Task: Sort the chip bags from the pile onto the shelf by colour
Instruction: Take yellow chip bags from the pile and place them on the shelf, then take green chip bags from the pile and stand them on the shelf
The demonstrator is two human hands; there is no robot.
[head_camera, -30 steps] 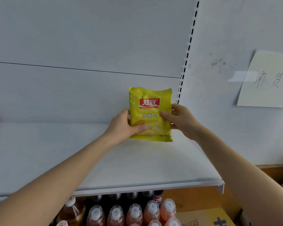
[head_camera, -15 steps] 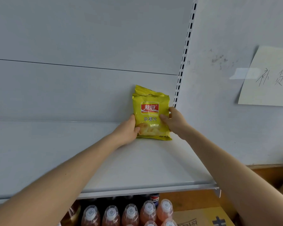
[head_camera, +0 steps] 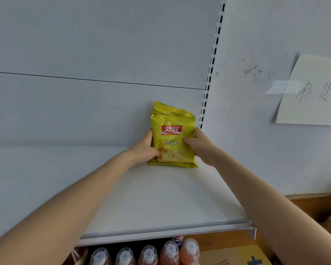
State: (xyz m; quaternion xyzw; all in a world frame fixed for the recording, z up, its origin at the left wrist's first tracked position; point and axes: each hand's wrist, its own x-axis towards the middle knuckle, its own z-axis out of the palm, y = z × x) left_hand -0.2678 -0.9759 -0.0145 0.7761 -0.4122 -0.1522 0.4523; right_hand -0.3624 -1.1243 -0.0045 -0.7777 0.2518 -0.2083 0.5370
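The yellow chip bag (head_camera: 172, 142) stands upright at the back right corner of the shelf (head_camera: 161, 203), with its lower edge on the shelf board. The top of a second yellow bag (head_camera: 164, 107) shows just behind it, against the back panel (head_camera: 84, 115). The left hand (head_camera: 144, 149) holds the front bag at its left edge and the right hand (head_camera: 201, 145) at its right edge, each with the thumb curled over the printed face, so both hands are clamped on this bag. In my judgement the placing is almost finished and the risk is in the release. The bags look puffy and light and they only lean, so if both hands let go at once the front bag may tip forward or slide toward the front lip. The slotted upright (head_camera: 208, 83) closes the right side just beside the bag, so no room is there. To the left the shelf board is bare and wide, with room for other colours. Under the shelf stand bottles (head_camera: 170, 253) and a cardboard box (head_camera: 235, 255).
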